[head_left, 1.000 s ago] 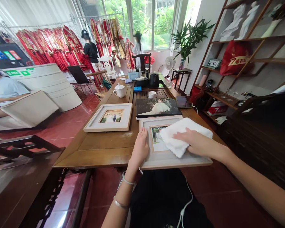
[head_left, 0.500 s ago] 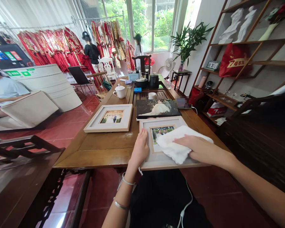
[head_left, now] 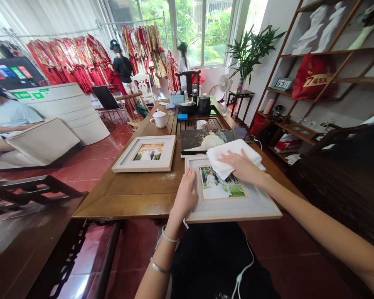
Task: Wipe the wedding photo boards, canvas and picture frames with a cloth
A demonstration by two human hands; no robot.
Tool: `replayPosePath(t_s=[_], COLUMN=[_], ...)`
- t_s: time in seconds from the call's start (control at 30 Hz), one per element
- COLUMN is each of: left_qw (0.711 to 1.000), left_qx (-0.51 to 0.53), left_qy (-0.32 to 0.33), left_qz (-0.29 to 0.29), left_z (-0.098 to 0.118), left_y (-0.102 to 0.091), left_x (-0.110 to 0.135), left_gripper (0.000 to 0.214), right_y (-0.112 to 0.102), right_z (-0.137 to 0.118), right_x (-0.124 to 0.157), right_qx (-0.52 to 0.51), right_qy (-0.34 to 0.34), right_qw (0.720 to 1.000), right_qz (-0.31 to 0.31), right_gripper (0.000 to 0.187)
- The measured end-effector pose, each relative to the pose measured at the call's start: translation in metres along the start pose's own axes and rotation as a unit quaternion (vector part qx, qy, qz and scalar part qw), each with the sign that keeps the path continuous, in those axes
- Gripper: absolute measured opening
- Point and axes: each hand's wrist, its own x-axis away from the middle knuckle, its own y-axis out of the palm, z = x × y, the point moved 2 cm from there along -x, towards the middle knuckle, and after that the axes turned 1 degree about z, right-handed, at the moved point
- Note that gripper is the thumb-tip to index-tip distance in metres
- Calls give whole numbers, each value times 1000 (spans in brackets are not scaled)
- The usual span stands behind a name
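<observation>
A pale picture frame [head_left: 255, 205] with a wedding photo lies at the near edge of the wooden table [head_left: 137, 195], overhanging it slightly. My left hand [head_left: 187, 193] grips the frame's left border, fingers curled over it. My right hand [head_left: 241, 165] presses a folded white cloth [head_left: 229, 155] flat onto the frame's far edge, fingers stretched over the cloth. The photo under the glass is fully uncovered.
A second pale frame [head_left: 146, 153] lies to the left. A dark photo album [head_left: 196, 139] sits just beyond the cloth, then a tea tray with a white cup [head_left: 201, 123], teapot [head_left: 158, 118] and kettles. A dark chair [head_left: 34, 195] stands at left, shelves at right. Several people stand or sit in the background.
My right hand slid the white cloth from the lower middle of the frame up to its far edge, uncovering the photo. My left hand stayed on the frame's left border.
</observation>
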Motion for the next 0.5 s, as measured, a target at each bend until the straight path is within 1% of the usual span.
replayPosePath(t_s=[0.07, 0.1, 0.2, 0.27, 0.3, 0.4, 0.5], left_qw=[1000, 1000, 1000, 1000, 1000, 1000, 1000], left_qx=[-5, -7, -1, 10, 15, 19, 19], left_qy=[-3, -5, -12, -12, -10, -5, 3], left_qz=[-4, -5, -5, -3, -1, -1, 7], left_z=[1, 2, 2, 1, 0, -2, -3], left_y=[-1, -1, -1, -1, -1, 0, 1], left_x=[0, 0, 0, 0, 0, 0, 0], left_gripper=[61, 61, 61, 62, 62, 62, 62], right_y=[-3, -6, -19, -30, -36, -55, -74], right_z=[-10, -17, -37, -46, -49, -52, -52], right_x=[9, 15, 39, 56, 65, 86, 100], right_qx=[-37, -58, -132, -189, -213, -257, -268], right_qy=[-8, -22, -111, -169, -188, -199, -204], right_qw=[998, 995, 978, 958, 948, 930, 919], right_qz=[-49, -72, -114, -131, -141, -169, -203], right_gripper=[74, 75, 72, 65, 62, 56, 49])
